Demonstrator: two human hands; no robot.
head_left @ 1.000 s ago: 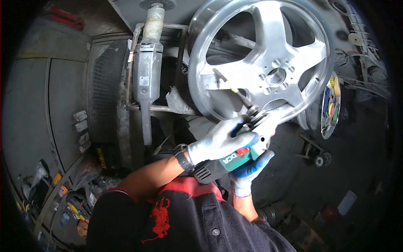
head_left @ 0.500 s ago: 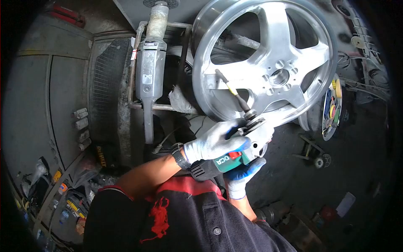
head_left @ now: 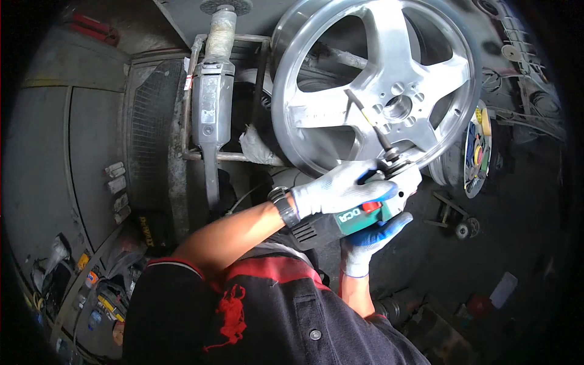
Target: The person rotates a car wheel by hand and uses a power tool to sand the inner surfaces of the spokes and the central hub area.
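A green and black power tool (head_left: 359, 220) marked DCA is held in front of the chest. My left hand (head_left: 344, 190), in a white and blue glove, is closed over its top near the head. From below, my right hand (head_left: 370, 240), also gloved, holds the tool near its front, fingers partly extended. A thin rod-shaped bit (head_left: 369, 121) projects up and left from the tool, its tip over a spoke of the silver alloy wheel (head_left: 389, 58), left of the hub. Whether the tip touches the metal is unclear.
A grey machine (head_left: 214, 106) on a metal frame stands left of the wheel. Grey cabinets (head_left: 36, 158) line the far left. A tray of coloured items (head_left: 477, 152) and a small wheeled frame (head_left: 449, 212) are at the right.
Both hands and the tool have moved right. The bit's tip has shifted right across the wheel, closer to the hub. The view has shifted slightly.
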